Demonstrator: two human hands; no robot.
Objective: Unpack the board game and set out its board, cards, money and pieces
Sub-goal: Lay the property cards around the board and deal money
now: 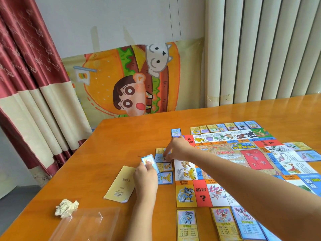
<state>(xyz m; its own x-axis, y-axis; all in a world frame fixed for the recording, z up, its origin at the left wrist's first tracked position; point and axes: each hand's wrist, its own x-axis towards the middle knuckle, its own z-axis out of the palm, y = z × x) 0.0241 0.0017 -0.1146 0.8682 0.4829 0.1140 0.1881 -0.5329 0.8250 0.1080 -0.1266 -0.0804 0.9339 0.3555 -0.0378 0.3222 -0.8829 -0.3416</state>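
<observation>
Head view: the board (225,159) lies unfolded on the surface (121,136), ringed with placed cards (186,223). The left hand (145,178) fingers grip spare cards (147,160). The right hand (177,147) fingers pinch a blue card (159,158) at the board's edge. Money and pieces are unseen.

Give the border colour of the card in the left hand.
Blue, on the card; head view.
</observation>
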